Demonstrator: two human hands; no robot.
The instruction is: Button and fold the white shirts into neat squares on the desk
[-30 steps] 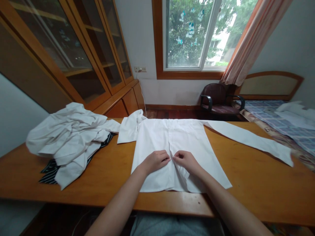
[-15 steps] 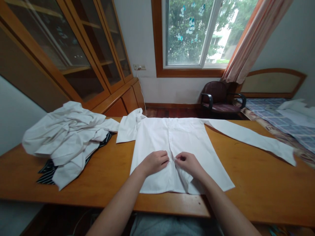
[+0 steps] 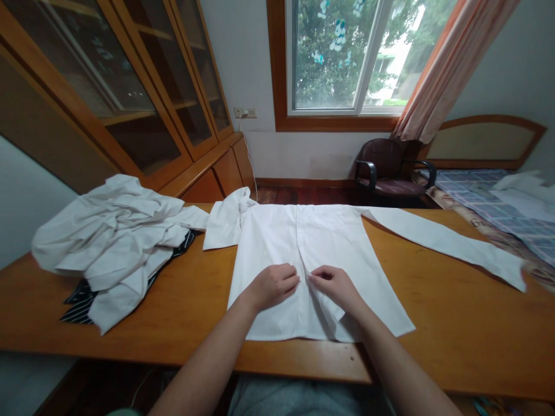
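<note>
A white shirt (image 3: 269, 237) lies flat on the wooden table (image 3: 451, 341), its hem towards me. One sleeve stretches out to the right; the other is bunched at the upper left. My left hand (image 3: 276, 284) rests on the left front panel with its fingers curled together by the placket, gripping the cloth there. In a pinch, my right hand (image 3: 332, 283) holds the edge of the right front panel slightly raised, so the lower part of that panel folds up. Buttons, if any, are too small to make out.
To the left sits a heap of white garments (image 3: 125, 225) over black striped cloth (image 3: 80, 306). A glass-door cabinet (image 3: 151, 115) stands behind it. Beyond the table are a window (image 3: 329, 63), an office chair (image 3: 385, 167) and a bed (image 3: 489, 190).
The view has shifted slightly. My right hand still pinches the panel edge, which stands a little more apart from the left panel. My left hand stays almost in place.
</note>
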